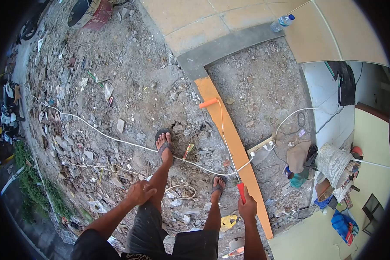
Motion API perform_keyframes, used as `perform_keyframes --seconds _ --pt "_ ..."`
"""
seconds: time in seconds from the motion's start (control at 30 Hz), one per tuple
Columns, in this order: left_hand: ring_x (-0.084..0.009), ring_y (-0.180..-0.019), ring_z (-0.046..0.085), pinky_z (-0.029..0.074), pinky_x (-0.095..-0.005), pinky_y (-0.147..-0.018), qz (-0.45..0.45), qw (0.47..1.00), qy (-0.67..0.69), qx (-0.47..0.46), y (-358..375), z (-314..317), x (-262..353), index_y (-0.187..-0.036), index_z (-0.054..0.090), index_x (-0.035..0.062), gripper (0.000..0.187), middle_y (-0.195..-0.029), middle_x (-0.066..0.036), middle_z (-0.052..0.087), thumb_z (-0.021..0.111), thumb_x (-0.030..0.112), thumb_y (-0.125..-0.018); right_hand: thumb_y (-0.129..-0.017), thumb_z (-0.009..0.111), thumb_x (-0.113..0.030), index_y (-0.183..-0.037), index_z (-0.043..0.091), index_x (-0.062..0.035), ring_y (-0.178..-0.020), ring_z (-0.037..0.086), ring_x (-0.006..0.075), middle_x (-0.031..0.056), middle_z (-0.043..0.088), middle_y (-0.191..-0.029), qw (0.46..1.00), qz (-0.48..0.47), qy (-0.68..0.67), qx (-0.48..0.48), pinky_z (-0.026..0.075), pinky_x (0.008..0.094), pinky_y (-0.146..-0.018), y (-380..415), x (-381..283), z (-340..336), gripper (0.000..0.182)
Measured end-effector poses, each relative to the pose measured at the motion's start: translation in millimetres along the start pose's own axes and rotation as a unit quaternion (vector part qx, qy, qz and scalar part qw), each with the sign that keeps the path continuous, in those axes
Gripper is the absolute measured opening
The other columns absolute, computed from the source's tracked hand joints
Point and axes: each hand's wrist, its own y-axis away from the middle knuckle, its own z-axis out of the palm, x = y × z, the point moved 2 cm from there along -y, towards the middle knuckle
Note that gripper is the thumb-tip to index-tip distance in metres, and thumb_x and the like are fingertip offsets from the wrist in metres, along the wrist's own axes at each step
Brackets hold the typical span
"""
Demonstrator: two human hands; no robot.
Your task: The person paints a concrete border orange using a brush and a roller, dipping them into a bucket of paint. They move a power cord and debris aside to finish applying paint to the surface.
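Note:
My right hand is closed around the red handle of a paint roller. The roller's long thin frame reaches forward to an orange-coated sleeve, which lies at the left edge of the low wall top. That narrow top is coated orange, and a bare grey cement stretch joins its far end. Near my left knee, my left hand is loosely bent with some fingers extended, and nothing shows in it.
A white cable runs over the rubble by my sandalled feet and across the wall to a power strip. A dirty bucket stands far left, a water bottle at the far right corner. A sack and clutter lie right.

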Motion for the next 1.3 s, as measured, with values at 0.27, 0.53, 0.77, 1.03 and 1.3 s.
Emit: perform_keyframes --seconds 0.27,0.53,0.77,1.03,1.3 --pt "-0.0408 -0.134 0.039 0.037 -0.0502 -0.110 -0.079 0.997 -0.006 0.010 90 32 41 -0.132 0.054 0.0068 0.072 -0.148 -0.015 0.039 0.079 0.042 -0.074 -0.085 0.066 -0.016 -0.148 0.044 -0.0135 -0.082 0.067 0.0446 0.0276 0.067 -0.088 1.000 -0.016 -0.013 -0.005 0.052 0.0517 -0.071 -124 -136 -3 0.067" --pt "-0.0392 -0.129 0.045 0.039 -0.0467 -0.109 -0.056 0.997 0.032 0.032 74 23 31 -0.129 0.058 0.0111 0.062 -0.141 -0.012 0.048 0.076 0.037 -0.075 -0.083 0.068 -0.015 -0.148 0.045 -0.0138 -0.083 0.068 0.0439 0.0264 0.069 -0.093 1.000 0.012 0.008 -0.015 0.053 0.0502 -0.073 -62 -114 -19 0.068" --pt "-0.0437 -0.139 0.035 0.028 -0.0525 -0.115 0.159 0.981 -0.050 0.097 -57 -51 25 -0.142 0.044 0.0007 0.076 -0.151 -0.024 0.039 0.066 0.047 -0.085 -0.081 0.068 -0.014 -0.142 0.052 -0.0090 -0.081 0.071 0.0398 0.0255 0.070 -0.100 0.993 0.069 -0.093 0.029 0.055 0.0455 -0.072 41 -99 -46 0.064" --pt "-0.0328 -0.152 0.015 0.012 -0.0512 -0.123 0.326 0.876 -0.317 0.160 -338 -174 136 -0.155 0.023 0.0023 0.084 -0.164 -0.016 0.018 0.052 0.053 -0.096 -0.080 0.067 -0.006 -0.143 0.050 -0.0019 -0.097 0.070 0.0248 0.0212 0.069 -0.118 0.961 0.208 -0.153 0.095 0.054 0.0369 -0.086 45 -129 -24 0.065" --pt "-0.0231 -0.153 0.012 0.006 -0.0466 -0.125 0.426 0.776 -0.444 0.139 -496 -215 197 -0.157 0.020 0.0054 0.087 -0.166 -0.009 0.015 0.050 0.058 -0.095 -0.079 0.066 -0.003 -0.142 0.050 0.0003 -0.101 0.069 0.0241 0.0196 0.068 -0.122 0.940 0.257 -0.194 0.109 0.053 0.0357 -0.086 -20 -139 13 0.066"
